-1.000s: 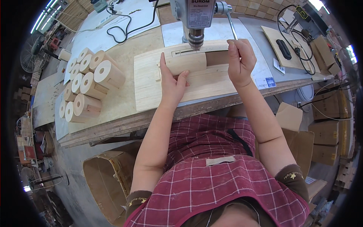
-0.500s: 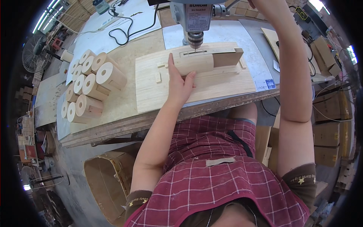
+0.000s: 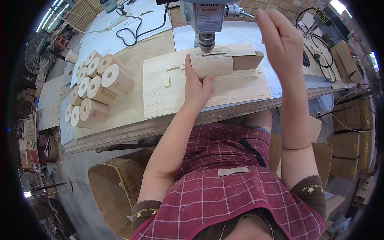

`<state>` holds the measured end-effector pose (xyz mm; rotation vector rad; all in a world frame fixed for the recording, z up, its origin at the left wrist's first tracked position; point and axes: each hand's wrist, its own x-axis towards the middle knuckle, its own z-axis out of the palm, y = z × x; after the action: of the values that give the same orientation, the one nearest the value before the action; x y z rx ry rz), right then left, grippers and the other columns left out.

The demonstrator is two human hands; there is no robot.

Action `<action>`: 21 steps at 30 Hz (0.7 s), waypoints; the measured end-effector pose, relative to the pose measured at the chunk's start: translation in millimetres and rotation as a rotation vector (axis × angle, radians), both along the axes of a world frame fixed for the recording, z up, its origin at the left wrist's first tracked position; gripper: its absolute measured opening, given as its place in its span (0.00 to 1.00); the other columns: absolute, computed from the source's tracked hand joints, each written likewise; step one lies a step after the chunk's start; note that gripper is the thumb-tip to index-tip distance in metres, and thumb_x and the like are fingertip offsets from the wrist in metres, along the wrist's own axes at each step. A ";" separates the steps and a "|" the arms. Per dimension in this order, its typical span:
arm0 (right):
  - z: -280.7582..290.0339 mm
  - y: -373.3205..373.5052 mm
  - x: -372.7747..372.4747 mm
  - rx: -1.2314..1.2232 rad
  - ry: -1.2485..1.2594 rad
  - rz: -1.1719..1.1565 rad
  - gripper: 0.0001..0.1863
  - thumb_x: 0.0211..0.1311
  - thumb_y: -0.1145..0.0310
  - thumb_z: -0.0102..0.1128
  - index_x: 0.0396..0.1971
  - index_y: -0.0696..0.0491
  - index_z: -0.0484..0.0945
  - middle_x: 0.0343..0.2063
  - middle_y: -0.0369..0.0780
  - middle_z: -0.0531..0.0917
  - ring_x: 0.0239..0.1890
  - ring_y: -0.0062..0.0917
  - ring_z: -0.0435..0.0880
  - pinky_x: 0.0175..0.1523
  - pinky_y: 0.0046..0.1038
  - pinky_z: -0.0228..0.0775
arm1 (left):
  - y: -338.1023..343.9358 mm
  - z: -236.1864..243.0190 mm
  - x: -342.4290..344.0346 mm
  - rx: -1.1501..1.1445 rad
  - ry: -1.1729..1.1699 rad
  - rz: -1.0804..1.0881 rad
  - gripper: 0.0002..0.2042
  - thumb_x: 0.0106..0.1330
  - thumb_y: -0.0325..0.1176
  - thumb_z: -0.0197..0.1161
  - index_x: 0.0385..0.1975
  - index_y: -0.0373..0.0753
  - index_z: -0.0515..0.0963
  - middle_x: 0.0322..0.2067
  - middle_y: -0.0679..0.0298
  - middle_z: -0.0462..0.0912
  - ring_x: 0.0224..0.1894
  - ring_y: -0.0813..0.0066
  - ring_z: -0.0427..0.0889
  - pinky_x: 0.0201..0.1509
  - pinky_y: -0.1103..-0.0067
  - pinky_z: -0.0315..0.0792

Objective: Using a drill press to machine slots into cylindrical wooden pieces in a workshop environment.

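Gripping slotted wooden block (image 3: pixel 216 66) with my left hand (image 3: pixel 198 87), thumb (image 3: pixel 209 80) at near side, index finger (image 3: pixel 189 64) along left end, apparently steadying it beneath drill chuck (image 3: pixel 207 41). Block is lying just right of that hand, over wooden board (image 3: pixel 170 102) on bench (image 3: pixel 134 104). My right hand (image 3: pixel 282 38) is clenching around lever (image 3: pixel 247 15), likely for controlling drill height; lever's end is hiding inside fist. I am not making out bit tip; drill head (image 3: pixel 209 18) is running past upper edge of view.
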<state>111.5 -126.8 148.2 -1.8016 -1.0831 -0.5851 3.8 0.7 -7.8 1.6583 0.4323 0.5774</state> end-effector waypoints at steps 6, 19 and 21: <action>-45.0 4.7 -7.5 0.254 -0.053 0.077 0.08 0.58 0.71 0.55 0.21 0.57 0.72 0.14 0.39 0.69 0.15 0.25 0.66 0.21 0.24 0.58 | 0.5 -2.0 1.1 0.003 -0.021 0.008 0.41 0.58 0.23 0.56 0.64 0.39 0.34 0.53 0.43 0.61 0.32 0.68 0.77 0.27 0.79 0.75; -108.4 22.4 3.0 0.395 -0.145 0.096 0.02 0.55 0.77 0.56 0.27 0.59 0.75 0.21 0.40 0.72 0.18 0.24 0.69 0.23 0.21 0.60 | -1.0 0.6 0.7 -0.023 0.010 0.012 0.41 0.58 0.22 0.56 0.64 0.39 0.33 0.53 0.45 0.62 0.35 0.68 0.77 0.26 0.81 0.76; -101.9 18.3 0.7 0.363 -0.118 0.090 0.02 0.55 0.76 0.56 0.26 0.59 0.75 0.21 0.40 0.72 0.18 0.24 0.69 0.22 0.21 0.61 | -0.9 1.2 0.6 -0.028 -0.002 0.006 0.41 0.58 0.23 0.56 0.64 0.39 0.33 0.53 0.45 0.62 0.35 0.68 0.77 0.26 0.81 0.76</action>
<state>112.2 -108.5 46.3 -1.4119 -1.0536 -0.7864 4.4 -0.2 -6.6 1.6299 0.4419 0.5752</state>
